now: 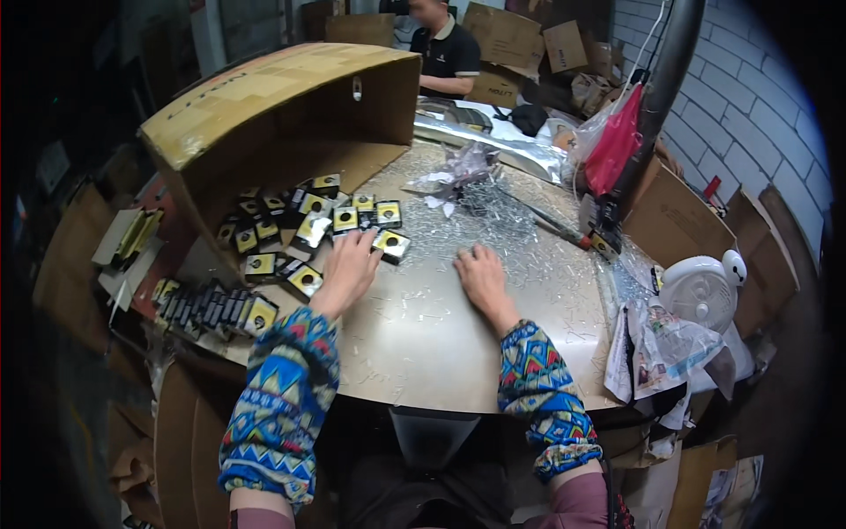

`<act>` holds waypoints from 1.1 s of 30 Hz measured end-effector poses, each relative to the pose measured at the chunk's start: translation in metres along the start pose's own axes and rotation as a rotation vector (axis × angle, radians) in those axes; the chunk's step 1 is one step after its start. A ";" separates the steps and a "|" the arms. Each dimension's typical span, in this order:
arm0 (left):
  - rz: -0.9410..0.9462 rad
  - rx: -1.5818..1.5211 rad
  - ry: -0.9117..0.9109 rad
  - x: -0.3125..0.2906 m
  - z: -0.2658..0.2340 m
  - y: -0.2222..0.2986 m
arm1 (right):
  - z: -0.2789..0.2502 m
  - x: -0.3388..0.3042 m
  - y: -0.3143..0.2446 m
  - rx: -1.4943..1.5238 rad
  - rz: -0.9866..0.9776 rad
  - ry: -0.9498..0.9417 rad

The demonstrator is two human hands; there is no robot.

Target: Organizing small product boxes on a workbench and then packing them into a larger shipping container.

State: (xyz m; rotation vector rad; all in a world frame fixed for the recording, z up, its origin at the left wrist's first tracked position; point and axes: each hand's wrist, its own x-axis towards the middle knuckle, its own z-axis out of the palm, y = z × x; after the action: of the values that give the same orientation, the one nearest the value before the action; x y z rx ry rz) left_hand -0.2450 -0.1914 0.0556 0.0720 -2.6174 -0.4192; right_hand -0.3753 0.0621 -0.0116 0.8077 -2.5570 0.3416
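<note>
My left hand (pixel 346 269) rests flat, fingers spread, on small black-and-yellow packets (pixel 304 231) that spill from a big cardboard box (pixel 282 115) lying on its side. Its fingertips touch the packet nearest the middle (pixel 393 244). My right hand (pixel 480 273) lies palm down on the round metal table (pixel 441 353), empty, at the edge of a scatter of thin metal slivers (pixel 502 225). Both forearms wear patterned sleeve covers. A row of the same packets (pixel 214 309) stands on edge near the table's left rim.
A person in a dark shirt (pixel 445 53) sits across the table. Crumpled clear wrap (pixel 463 167), a red bag (pixel 614 141) on a dark post, a white fan (pixel 701 291) and printed papers (pixel 661 348) crowd the right. Cardboard boxes surround the table.
</note>
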 end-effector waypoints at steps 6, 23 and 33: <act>-0.081 0.334 -0.341 0.058 0.056 0.028 | -0.053 -0.058 0.005 0.326 -0.236 -0.043; 0.089 0.522 -0.167 0.016 -0.019 0.049 | -0.043 -0.052 -0.042 0.221 -0.236 -0.335; -0.762 -1.336 -0.145 -0.160 -0.068 0.056 | -0.061 -0.086 -0.043 0.348 -0.323 -0.210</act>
State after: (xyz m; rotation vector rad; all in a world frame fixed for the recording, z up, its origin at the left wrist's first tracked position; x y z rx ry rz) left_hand -0.0703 -0.1368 0.0564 0.5772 -1.8009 -2.3201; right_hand -0.2667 0.0909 0.0052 1.4312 -2.5285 0.6355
